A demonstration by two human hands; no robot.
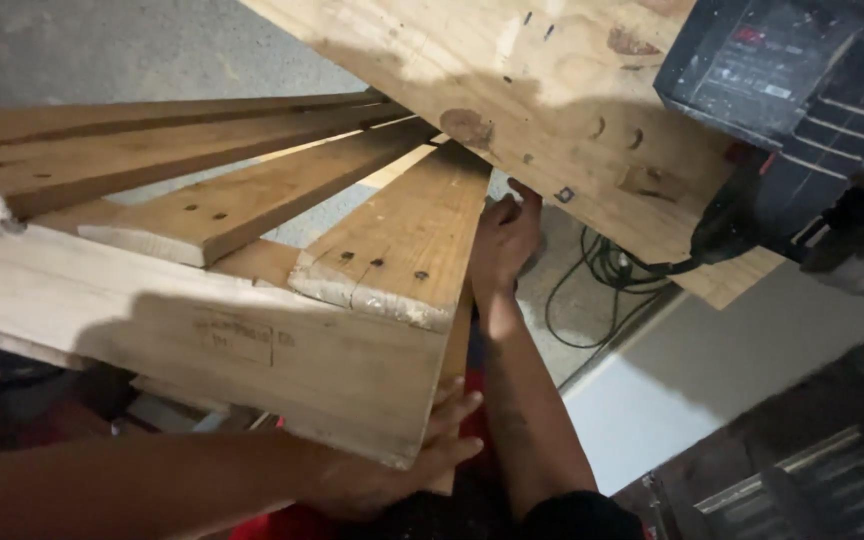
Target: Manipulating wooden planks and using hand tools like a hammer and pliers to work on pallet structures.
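A wooden pallet [252, 340] of rough planks with nail holes fills the left and centre of the head view, tilted up on edge. My left hand [392, 465] presses flat against its lower near corner, fingers spread on the wood. My right hand [505, 240] reaches further away and grips the far edge of a pallet slat [407, 230], right below a large plywood sheet [552, 110] that slopes across the top.
A black power tool [792, 90] rests on the plywood at the upper right. Dark cables [602, 290] lie coiled on the concrete floor beneath. A pale board [712, 370] and dark slatted timber [812, 480] lie at the lower right.
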